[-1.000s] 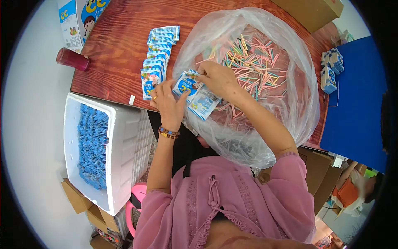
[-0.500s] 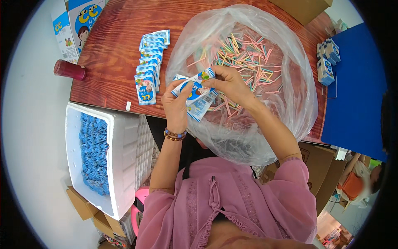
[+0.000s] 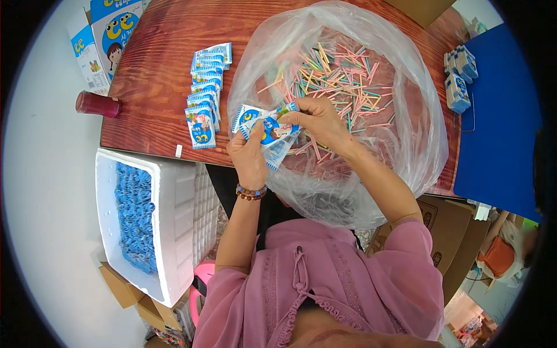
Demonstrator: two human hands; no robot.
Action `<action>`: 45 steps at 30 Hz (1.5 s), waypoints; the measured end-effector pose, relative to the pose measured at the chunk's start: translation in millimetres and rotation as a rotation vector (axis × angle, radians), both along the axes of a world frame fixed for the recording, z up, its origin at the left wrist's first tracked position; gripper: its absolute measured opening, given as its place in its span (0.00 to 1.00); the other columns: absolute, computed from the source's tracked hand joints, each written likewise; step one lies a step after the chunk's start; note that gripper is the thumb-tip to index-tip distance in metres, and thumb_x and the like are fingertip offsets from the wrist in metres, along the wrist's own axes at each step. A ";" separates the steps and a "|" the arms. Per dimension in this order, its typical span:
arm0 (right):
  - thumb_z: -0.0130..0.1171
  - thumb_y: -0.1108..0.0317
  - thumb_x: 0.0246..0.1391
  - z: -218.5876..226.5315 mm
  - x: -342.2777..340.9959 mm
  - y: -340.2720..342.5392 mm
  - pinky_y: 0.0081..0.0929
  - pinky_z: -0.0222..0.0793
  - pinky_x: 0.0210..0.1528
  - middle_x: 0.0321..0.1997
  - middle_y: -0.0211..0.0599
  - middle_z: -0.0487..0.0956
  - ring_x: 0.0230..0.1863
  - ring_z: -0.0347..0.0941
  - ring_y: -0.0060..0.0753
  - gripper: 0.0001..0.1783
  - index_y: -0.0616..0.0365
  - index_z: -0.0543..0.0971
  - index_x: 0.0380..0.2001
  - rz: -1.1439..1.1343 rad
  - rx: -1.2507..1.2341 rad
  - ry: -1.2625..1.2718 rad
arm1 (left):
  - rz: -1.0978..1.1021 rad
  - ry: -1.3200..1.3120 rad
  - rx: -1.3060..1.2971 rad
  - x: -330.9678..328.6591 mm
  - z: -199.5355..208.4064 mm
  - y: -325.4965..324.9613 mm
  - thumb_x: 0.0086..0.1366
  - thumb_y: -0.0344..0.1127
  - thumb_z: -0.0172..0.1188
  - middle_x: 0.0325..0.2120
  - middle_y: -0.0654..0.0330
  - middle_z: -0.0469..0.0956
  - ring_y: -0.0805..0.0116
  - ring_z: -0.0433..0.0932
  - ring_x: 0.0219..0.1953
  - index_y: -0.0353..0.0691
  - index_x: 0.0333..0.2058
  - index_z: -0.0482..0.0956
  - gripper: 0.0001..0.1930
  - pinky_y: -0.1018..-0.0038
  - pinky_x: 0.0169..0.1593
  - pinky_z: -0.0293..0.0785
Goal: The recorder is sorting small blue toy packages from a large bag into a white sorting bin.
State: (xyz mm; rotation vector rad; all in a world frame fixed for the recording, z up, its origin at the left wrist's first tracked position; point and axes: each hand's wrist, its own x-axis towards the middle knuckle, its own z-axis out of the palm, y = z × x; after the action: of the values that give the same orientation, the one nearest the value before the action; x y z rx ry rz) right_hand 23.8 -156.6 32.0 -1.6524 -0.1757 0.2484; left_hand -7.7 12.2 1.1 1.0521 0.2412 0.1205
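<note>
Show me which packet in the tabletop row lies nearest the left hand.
The frontmost packet, its face showing whole; the packets behind it are partly covered.

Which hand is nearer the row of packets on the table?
Left hand: just right of the packet row. Right hand: farther right, over the clear plastic bag.

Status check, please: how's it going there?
Left fingers and right fingers pinching printed packet. Clear bag of pastel sticks below. Nothing visibly blocking.
</note>
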 end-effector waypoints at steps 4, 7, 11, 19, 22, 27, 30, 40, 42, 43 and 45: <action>0.64 0.67 0.52 7.2 2.9 -8.1 0.14 0.61 0.28 0.28 0.22 0.77 0.25 0.64 0.12 0.08 0.61 0.80 0.26 -0.029 0.200 0.061 | 0.003 0.106 -0.153 -0.6 3.7 2.0 0.65 0.31 0.61 0.30 0.64 0.81 0.80 0.77 0.30 0.35 0.34 0.81 0.05 0.80 0.34 0.74; 0.66 0.68 0.48 19.9 5.3 -22.4 0.20 0.65 0.39 0.39 0.28 0.77 0.36 0.70 0.20 0.08 0.58 0.80 0.32 0.039 0.201 -0.173 | -0.024 0.149 -0.239 0.3 4.7 6.2 0.66 0.32 0.60 0.32 0.63 0.81 0.78 0.79 0.31 0.37 0.36 0.80 0.05 0.79 0.34 0.75; 0.67 0.68 0.45 24.5 1.7 -21.5 0.31 0.63 0.55 0.50 0.33 0.74 0.51 0.68 0.32 0.14 0.55 0.79 0.37 0.183 -0.103 -0.491 | -0.119 0.140 -0.259 0.9 4.9 7.2 0.67 0.33 0.58 0.34 0.63 0.81 0.76 0.80 0.35 0.38 0.39 0.79 0.06 0.76 0.37 0.77; 0.67 0.62 0.47 2.1 1.5 -19.0 0.45 0.52 0.66 0.65 0.36 0.67 0.66 0.57 0.43 0.16 0.50 0.84 0.42 0.436 -0.099 -0.580 | -0.200 0.137 -0.266 -2.4 8.8 3.3 0.69 0.32 0.55 0.38 0.62 0.81 0.75 0.80 0.38 0.37 0.41 0.79 0.08 0.74 0.42 0.78; 0.65 0.63 0.51 9.6 4.3 -34.4 0.39 0.60 0.61 0.61 0.37 0.72 0.60 0.66 0.39 0.13 0.55 0.84 0.40 0.444 -0.039 -0.397 | -0.173 0.092 -0.235 -3.6 8.7 2.8 0.70 0.33 0.54 0.37 0.62 0.81 0.74 0.80 0.38 0.36 0.41 0.79 0.09 0.75 0.41 0.78; 0.58 0.62 0.54 -1.0 58.7 -79.8 0.27 0.70 0.45 0.45 0.38 0.81 0.43 0.76 0.29 0.12 0.60 0.83 0.35 -0.099 -0.351 -0.175 | -0.108 0.076 -0.211 -2.6 8.7 8.3 0.70 0.35 0.54 0.36 0.62 0.81 0.74 0.80 0.37 0.35 0.41 0.78 0.10 0.74 0.40 0.77; 0.57 0.57 0.53 6.4 91.7 -82.1 0.30 0.71 0.43 0.39 0.41 0.82 0.40 0.78 0.33 0.16 0.60 0.82 0.32 -0.243 -0.749 -0.175 | -0.089 0.085 -0.225 -4.6 7.0 6.1 0.70 0.34 0.54 0.37 0.61 0.81 0.73 0.80 0.38 0.34 0.42 0.78 0.10 0.73 0.42 0.78; 0.55 0.61 0.47 2.6 130.5 -56.4 0.46 0.71 0.48 0.43 0.49 0.81 0.46 0.79 0.49 0.18 0.59 0.82 0.39 -0.032 -1.229 0.003 | -0.125 0.074 -0.278 -4.3 7.2 14.7 0.70 0.34 0.53 0.37 0.60 0.81 0.73 0.80 0.39 0.34 0.41 0.78 0.10 0.73 0.43 0.78; 0.55 0.62 0.47 20.2 126.3 -45.2 0.46 0.70 0.49 0.44 0.49 0.81 0.47 0.78 0.49 0.18 0.59 0.82 0.40 0.035 -1.237 0.052 | -0.111 0.073 -0.272 -3.6 4.3 17.0 0.70 0.34 0.54 0.38 0.60 0.81 0.74 0.80 0.39 0.34 0.41 0.78 0.10 0.74 0.43 0.79; 0.54 0.64 0.47 30.4 121.4 -38.7 0.46 0.70 0.49 0.45 0.49 0.81 0.48 0.78 0.49 0.18 0.60 0.82 0.40 0.087 -1.244 0.105 | -0.110 0.069 -0.267 -3.1 3.4 16.7 0.70 0.34 0.54 0.38 0.60 0.81 0.74 0.80 0.39 0.33 0.41 0.78 0.10 0.74 0.43 0.79; 0.53 0.65 0.48 24.3 117.5 -29.6 0.47 0.69 0.51 0.46 0.49 0.81 0.50 0.77 0.49 0.18 0.60 0.82 0.40 0.070 -1.310 0.035 | -0.114 0.073 -0.275 -3.0 3.4 15.0 0.70 0.34 0.54 0.38 0.61 0.81 0.74 0.80 0.39 0.34 0.41 0.78 0.10 0.74 0.42 0.79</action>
State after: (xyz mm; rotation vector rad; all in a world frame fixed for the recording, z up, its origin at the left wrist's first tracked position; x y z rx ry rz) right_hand 141.3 -186.2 56.3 -2.9376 -0.0235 0.5033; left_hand -10.7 27.2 4.5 0.7955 0.2555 -0.0535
